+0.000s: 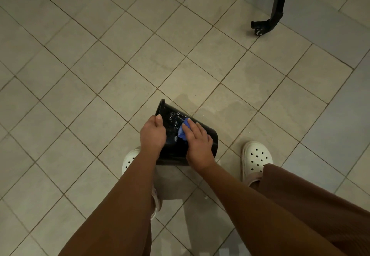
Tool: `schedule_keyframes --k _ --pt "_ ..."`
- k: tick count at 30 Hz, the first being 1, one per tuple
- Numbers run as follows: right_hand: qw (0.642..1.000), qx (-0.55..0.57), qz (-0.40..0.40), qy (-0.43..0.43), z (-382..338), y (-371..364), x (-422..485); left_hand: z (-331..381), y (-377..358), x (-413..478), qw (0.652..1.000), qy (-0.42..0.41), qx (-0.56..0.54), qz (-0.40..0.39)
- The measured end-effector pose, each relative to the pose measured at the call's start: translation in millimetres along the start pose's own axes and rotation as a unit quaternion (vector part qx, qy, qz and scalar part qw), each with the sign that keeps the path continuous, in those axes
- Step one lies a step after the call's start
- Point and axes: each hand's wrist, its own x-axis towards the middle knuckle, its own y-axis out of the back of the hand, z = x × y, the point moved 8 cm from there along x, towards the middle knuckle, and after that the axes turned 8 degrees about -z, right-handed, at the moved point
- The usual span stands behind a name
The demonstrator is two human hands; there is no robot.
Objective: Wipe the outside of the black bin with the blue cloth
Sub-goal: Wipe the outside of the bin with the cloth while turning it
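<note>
Wiping in progress. The fingers (193, 129) of your right hand (198, 145) lie nearly straight, pressing the cloth (182, 132) onto the bin (209, 137). Your left hand (153, 133) grips its wall near the rim. The bin lies tilted on the floor (80, 75). Next, probably turn it to an unwiped side.

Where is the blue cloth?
In the head view, low centre, the blue cloth lies on the side of the black bin, under the right hand, beside the left hand.
</note>
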Motion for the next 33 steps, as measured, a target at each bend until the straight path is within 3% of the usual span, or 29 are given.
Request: schedule_keyframes --k 2,9,15,19,23,29,33 --pt "1.0 0.007 0.012 -0.021 10.6 0.7 -4.7 -1.5 0.5 0.4 1.0 0.009 -0.003 -0.001" --pt "0.993 -0.039 0.045 0.105 -22.6 -13.4 -16.3 -1.4 -0.5 1.9 0.999 0.029 -0.016 -0.01" --pt "1.0 -0.013 0.004 0.004 -3.5 -2.7 0.9 -5.3 -1.0 -1.2 0.998 0.05 -0.047 -0.007" --pt "0.996 -0.033 0.047 0.075 -8.7 -14.7 -21.3 -10.2 0.3 0.1 0.994 0.079 -0.076 -0.008" --pt "0.991 -0.044 0.035 0.125 -36.7 -12.2 -13.9 -7.4 -4.2 -2.7 0.992 0.081 -0.098 -0.027" --pt "0.999 -0.028 0.012 0.023 -12.2 2.3 1.4 -4.8 -7.0 -6.0 0.988 0.088 -0.124 -0.031" --pt "0.995 -0.054 0.044 0.074 -18.6 -12.3 -18.8 -8.7 -5.4 -4.6 0.983 0.107 -0.145 -0.035"
